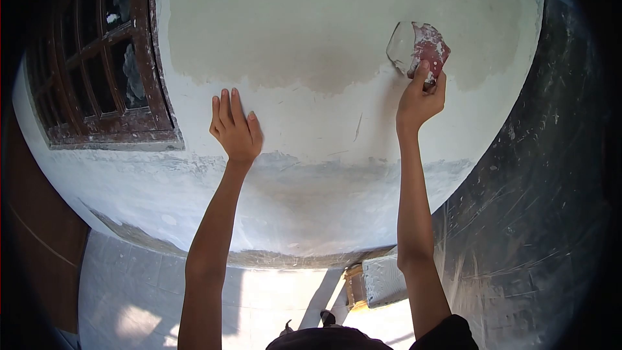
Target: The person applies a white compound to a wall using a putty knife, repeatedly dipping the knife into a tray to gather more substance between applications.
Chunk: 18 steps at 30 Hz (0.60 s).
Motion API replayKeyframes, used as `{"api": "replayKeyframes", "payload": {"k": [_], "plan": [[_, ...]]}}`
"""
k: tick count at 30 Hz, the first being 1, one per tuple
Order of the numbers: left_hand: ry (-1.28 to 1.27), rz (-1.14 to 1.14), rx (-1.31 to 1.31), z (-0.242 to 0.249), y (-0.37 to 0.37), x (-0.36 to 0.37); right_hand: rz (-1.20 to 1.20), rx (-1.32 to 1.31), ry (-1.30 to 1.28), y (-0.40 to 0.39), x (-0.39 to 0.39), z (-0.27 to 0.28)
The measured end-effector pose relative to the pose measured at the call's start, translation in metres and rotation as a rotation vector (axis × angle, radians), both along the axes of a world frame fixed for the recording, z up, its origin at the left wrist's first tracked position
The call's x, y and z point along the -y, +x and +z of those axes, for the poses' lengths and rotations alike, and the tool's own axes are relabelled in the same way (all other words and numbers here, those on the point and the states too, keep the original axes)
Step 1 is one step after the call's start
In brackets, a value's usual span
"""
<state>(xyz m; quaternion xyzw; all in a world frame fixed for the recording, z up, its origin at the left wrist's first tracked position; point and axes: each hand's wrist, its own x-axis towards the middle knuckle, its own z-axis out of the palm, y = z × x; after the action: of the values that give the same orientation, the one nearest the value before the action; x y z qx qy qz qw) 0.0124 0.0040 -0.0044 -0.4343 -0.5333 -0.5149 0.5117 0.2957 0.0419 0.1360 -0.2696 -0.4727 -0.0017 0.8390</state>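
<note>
A pale plastered wall (pixel 311 123) fills the middle of the view, with a darker grey-beige patch across its upper part. My left hand (pixel 236 128) lies against the wall below the patch, fingers stretched out, holding nothing. On the right, my right hand (pixel 421 100) grips a red scraper (pixel 431 52) spattered with white, thumb and fingers closed on its lower end. A clear, thin part of the scraper shows at its left side, close to the wall at the patch's lower right. Whether its edge touches the wall is hard to tell.
A brown wooden window frame (pixel 116 116) with dark panes is at the upper left. A dark, scratched surface (pixel 518 220) runs down the right. Below, a white-smeared block (pixel 383 280) stands on the tiled floor (pixel 136 272). A brown panel (pixel 39 220) is far left.
</note>
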Motion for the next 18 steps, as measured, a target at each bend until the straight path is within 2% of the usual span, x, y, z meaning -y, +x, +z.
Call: {"api": "replayKeyframes", "payload": {"k": [2, 3, 5, 7, 11, 14, 15, 17, 18], "plan": [[0.029, -0.007, -0.014, 0.001, -0.001, -0.001, 0.193, -0.083, 0.123, -0.014, 0.008, -0.004], [0.024, -0.004, -0.014, 0.001, -0.002, -0.001, 0.296, 0.007, 0.088, -0.024, 0.018, -0.007], [0.013, -0.002, -0.007, 0.000, -0.001, -0.001, 0.301, 0.256, 0.017, -0.045, 0.025, -0.021], [0.005, -0.002, -0.002, 0.000, -0.001, -0.001, 0.149, 0.525, 0.044, -0.054, 0.026, -0.031], [0.014, -0.018, -0.016, -0.001, -0.003, -0.002, 0.011, 0.316, -0.047, -0.022, 0.004, -0.025], [0.003, -0.012, -0.002, -0.001, -0.002, -0.002, -0.041, -0.011, -0.039, -0.002, 0.006, -0.021], [0.003, -0.017, -0.002, -0.002, -0.002, -0.002, -0.046, -0.012, -0.039, -0.004, 0.012, -0.022], [0.020, -0.010, -0.007, -0.001, -0.002, -0.002, 0.203, -0.132, -0.030, -0.014, 0.025, -0.021], [0.022, -0.015, -0.009, 0.000, -0.002, -0.002, 0.255, -0.026, -0.037, -0.025, 0.030, -0.022]]}}
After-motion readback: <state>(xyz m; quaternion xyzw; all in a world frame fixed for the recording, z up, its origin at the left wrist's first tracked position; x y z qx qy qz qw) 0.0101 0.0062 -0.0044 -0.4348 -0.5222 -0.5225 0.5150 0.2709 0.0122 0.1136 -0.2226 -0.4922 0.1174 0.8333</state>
